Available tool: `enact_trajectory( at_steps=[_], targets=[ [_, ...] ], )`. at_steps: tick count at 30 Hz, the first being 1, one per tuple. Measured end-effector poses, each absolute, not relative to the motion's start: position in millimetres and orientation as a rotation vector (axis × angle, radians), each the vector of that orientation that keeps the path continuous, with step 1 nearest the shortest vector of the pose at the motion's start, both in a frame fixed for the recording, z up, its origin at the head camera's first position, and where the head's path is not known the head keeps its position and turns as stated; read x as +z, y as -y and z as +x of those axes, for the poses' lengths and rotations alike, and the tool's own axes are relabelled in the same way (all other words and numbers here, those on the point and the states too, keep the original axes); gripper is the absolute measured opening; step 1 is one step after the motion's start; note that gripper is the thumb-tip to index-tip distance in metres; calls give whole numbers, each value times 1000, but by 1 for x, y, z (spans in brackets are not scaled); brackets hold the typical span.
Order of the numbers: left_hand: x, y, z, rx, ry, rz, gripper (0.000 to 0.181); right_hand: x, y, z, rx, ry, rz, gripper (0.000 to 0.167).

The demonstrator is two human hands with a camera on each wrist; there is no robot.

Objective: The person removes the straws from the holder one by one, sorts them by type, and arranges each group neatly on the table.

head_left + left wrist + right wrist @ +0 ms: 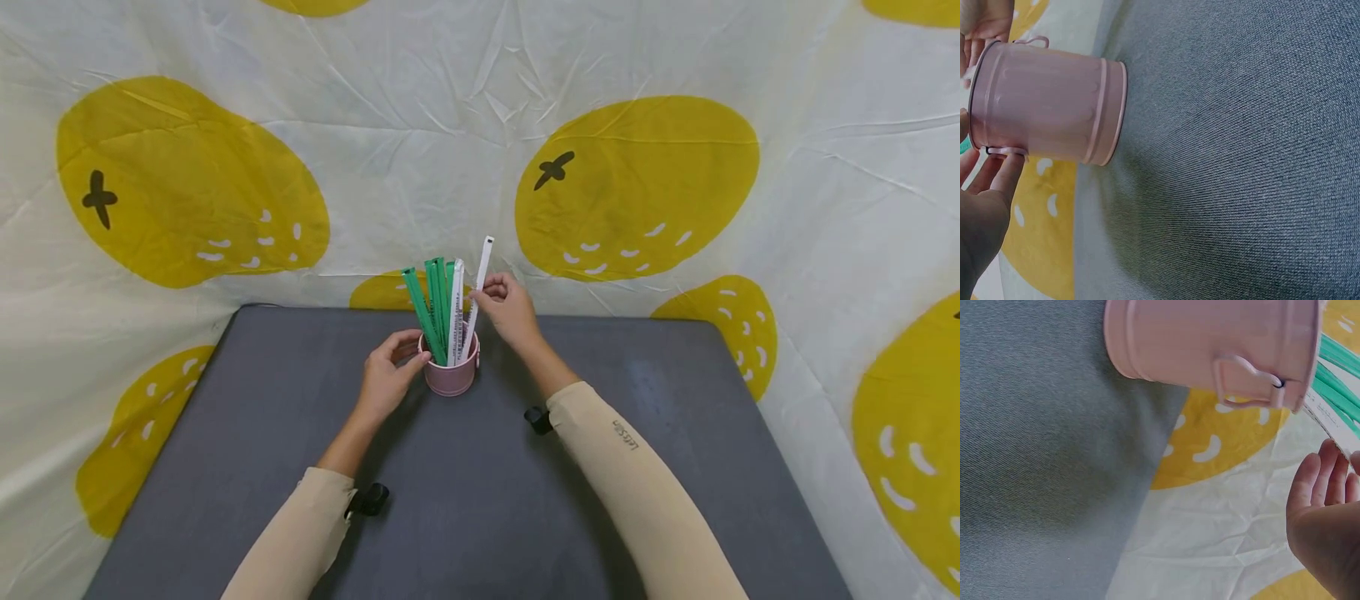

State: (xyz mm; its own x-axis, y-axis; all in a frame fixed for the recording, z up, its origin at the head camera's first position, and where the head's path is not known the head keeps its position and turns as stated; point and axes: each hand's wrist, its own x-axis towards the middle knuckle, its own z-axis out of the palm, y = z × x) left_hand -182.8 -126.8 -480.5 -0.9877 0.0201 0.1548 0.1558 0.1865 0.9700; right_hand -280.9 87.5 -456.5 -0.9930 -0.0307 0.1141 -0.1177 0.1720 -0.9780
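Observation:
A small pink metal bucket [450, 383] with side handles stands upright near the table's back edge. Several slim green packets [420, 304] lean in it, beside a white packet [456, 312] with dark print. My left hand [386, 375] holds the bucket's left side, thumb at the front of the rim; in the left wrist view its fingers [1009, 175] touch a side handle. On the other side, my right hand [512, 315] pinches a slim white packet [486, 254] between thumb and fingers. That packet tilts right, its lower end inside the bucket and hidden.
A dark grey cloth-covered table [465, 500] spreads out in front of the bucket. Right behind it hangs a white sheet [420, 167] printed with yellow fruit shapes. Black wrist cameras sit at both sleeves.

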Motion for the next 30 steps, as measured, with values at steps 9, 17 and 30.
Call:
enact_trajectory(
  at_steps=[9,17,30],
  targets=[
    [-481,128,-183,-1899,2367,-183,43,-433,-98,-281,2016,2275,160,30],
    [-481,127,-184,-1893,2348,-197,42,-397,-112,-282,2203,1984,200,17],
    [-483,127,-180,-1890,2369,-214,42,-394,-146,-265,2268,1911,148,18]
  ],
)
